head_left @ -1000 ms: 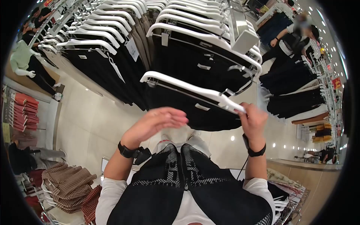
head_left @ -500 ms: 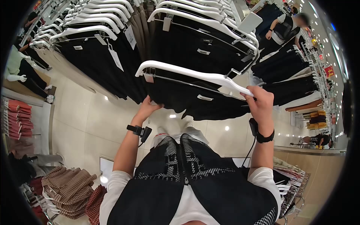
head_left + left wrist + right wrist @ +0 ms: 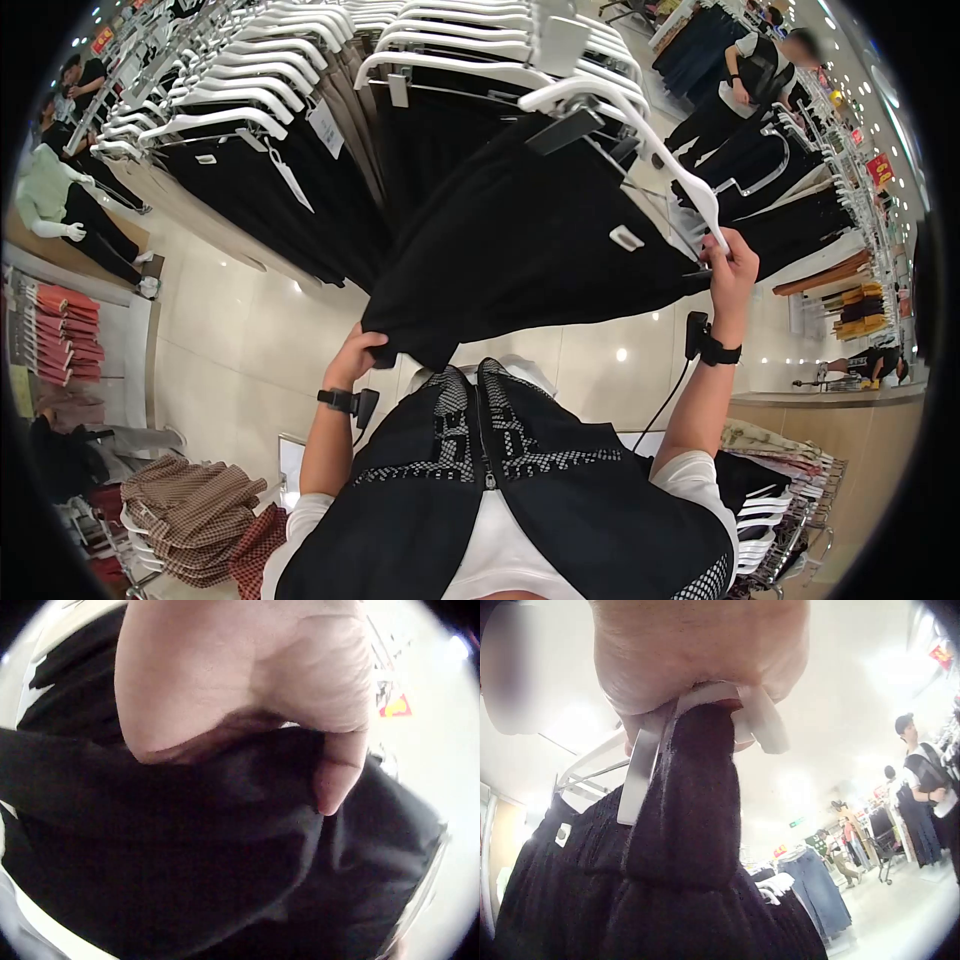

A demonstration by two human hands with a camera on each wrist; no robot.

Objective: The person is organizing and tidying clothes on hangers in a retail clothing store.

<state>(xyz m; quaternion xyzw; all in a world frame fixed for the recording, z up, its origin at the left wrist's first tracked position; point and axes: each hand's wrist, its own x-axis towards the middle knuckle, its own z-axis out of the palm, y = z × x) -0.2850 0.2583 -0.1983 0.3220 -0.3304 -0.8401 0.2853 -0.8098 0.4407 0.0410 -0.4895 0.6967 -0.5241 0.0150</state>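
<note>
My right hand [image 3: 735, 268] grips one end of a white clip hanger [image 3: 692, 188], its hook pointing right, away from the rack. Black trousers [image 3: 510, 240] hang from it by the waist, with a small white label [image 3: 627, 238] near the waistband. A gathered waist [image 3: 592, 840] shows below the fist in the right wrist view. At the lower left, my left hand [image 3: 352, 360] pinches the edge of the trousers and stretches the cloth out sideways. The thumb [image 3: 341, 780] lies over the black fabric in the left wrist view; the other fingertips are hidden behind it.
Close ahead stands a rack of black trousers on white hangers [image 3: 470, 65], with another row [image 3: 230, 95] at its left. A mannequin [image 3: 55, 195] stands far left. Checked shirts [image 3: 185, 510] hang behind at left. Another person [image 3: 765, 85] stands at the far right.
My left hand went from free in the air to the trousers' lower edge and pinched it. My right hand moved right with the hanger, turning it, and the trousers are now spread toward me.
</note>
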